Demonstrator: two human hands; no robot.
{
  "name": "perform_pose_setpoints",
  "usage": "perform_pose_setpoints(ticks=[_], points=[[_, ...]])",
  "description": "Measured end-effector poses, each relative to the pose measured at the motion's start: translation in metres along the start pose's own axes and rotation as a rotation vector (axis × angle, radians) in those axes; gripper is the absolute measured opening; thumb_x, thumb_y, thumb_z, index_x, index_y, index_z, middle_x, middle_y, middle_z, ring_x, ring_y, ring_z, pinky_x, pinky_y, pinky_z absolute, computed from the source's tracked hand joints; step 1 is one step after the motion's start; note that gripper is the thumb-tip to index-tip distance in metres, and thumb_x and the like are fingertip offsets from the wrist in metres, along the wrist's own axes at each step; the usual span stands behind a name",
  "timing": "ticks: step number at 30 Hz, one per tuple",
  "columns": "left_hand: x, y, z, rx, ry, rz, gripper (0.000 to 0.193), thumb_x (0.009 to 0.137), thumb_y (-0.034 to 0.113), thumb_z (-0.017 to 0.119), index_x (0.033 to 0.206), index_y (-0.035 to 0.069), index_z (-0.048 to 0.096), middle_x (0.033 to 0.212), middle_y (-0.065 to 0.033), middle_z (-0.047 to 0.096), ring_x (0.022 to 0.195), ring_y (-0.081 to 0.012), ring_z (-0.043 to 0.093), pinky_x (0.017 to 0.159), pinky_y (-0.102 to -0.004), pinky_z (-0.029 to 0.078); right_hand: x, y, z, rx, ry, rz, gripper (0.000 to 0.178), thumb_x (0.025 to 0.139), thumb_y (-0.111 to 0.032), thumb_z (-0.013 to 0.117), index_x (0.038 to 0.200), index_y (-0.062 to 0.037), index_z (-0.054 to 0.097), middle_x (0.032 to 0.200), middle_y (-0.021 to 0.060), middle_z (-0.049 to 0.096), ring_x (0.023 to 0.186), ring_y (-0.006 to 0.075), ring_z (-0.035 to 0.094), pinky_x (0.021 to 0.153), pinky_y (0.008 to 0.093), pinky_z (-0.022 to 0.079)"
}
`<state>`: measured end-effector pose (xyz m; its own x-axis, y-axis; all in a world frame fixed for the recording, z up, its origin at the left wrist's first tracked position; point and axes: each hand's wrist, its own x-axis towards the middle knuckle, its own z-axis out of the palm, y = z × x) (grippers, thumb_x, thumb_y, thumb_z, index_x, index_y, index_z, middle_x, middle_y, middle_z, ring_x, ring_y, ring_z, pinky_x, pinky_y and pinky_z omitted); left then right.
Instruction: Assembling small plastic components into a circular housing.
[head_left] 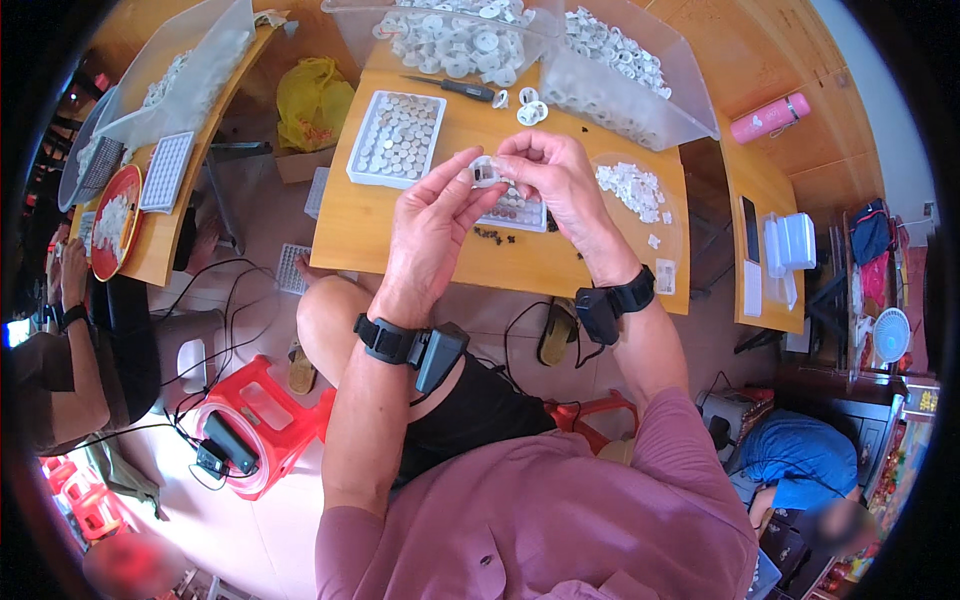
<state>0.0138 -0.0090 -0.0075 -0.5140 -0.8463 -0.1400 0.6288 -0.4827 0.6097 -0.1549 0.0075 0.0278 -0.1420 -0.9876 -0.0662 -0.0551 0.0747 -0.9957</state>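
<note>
Above the table's near part, my left hand [432,222] pinches a small round white plastic part [483,173] with a dark opening in it. My right hand [556,178] meets it from the other side, fingertips pressed together at the part's right edge; whether they hold a second small piece is hidden. Partly covered by the hands lies a white tray [528,222] with round pieces in it. To its left stands a white tray [354,166] filled with flat round silvery pieces. Small black parts [490,236] lie scattered just below the hands.
Clear bins [700,118] of white plastic parts line the table's far side. Near them lie a dark screwdriver [452,88] and loose white rings [531,110]. A pile of small white pieces [632,190] sits at right. Another person's hand [72,275] shows at far left, near a red plate [134,180].
</note>
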Motion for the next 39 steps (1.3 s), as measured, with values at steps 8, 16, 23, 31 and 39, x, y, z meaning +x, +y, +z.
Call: perform_pose_setpoints(ticks=[8,16,23,31,39], points=[[0.002,-0.001,-0.009,-0.029,0.096,0.078,0.035,0.100,0.008,0.053,0.132,-0.005,0.052,0.111,-0.0154,0.065,0.100,-0.0245,0.068,0.092,-0.0301,0.056,-0.029,0.036,-0.018,-0.758,0.081,-0.203,0.009,0.082,-0.010,0.068,0.088,-0.0051,0.073,0.085,0.0121,0.069,0.075,0.0269,0.067,0.067,0.0362,0.052],[0.003,-0.003,-0.009,-0.001,0.098,0.054,0.034,0.100,0.009,0.054,0.131,-0.004,0.053,0.111,-0.0148,0.066,0.099,-0.0242,0.068,0.090,-0.0304,0.056,-0.036,0.045,-0.020,-0.877,0.052,-0.196,0.009,0.083,-0.010,0.067,0.089,-0.0077,0.073,0.088,0.0120,0.068,0.082,0.0323,0.066,0.073,0.0403,0.052],[0.003,-0.004,-0.010,0.029,0.092,0.032,0.032,0.100,0.009,0.054,0.130,-0.004,0.054,0.109,-0.0148,0.067,0.100,-0.0244,0.068,0.090,-0.0311,0.056,-0.035,0.043,-0.018,-0.886,0.027,-0.205,0.010,0.082,-0.009,0.065,0.088,-0.0061,0.073,0.089,0.0134,0.069,0.084,0.0325,0.067,0.075,0.0414,0.052],[0.002,-0.004,-0.008,0.010,0.073,0.025,0.032,0.099,0.008,0.055,0.128,-0.005,0.055,0.104,-0.0132,0.066,0.100,-0.0243,0.067,0.091,-0.0316,0.055,-0.036,0.043,-0.020,-0.829,0.027,-0.103,0.010,0.081,-0.010,0.066,0.088,-0.0041,0.071,0.089,0.0155,0.070,0.082,0.0326,0.067,0.073,0.0412,0.052],[0.001,-0.004,-0.010,0.030,0.068,0.027,0.032,0.100,0.009,0.053,0.128,-0.006,0.054,0.112,-0.0156,0.066,0.104,-0.0262,0.066,0.093,-0.0309,0.055,-0.035,0.048,-0.022,-0.806,0.045,-0.132,0.011,0.080,-0.008,0.067,0.089,-0.0034,0.072,0.088,0.0171,0.070,0.083,0.0326,0.068,0.074,0.0404,0.052]])
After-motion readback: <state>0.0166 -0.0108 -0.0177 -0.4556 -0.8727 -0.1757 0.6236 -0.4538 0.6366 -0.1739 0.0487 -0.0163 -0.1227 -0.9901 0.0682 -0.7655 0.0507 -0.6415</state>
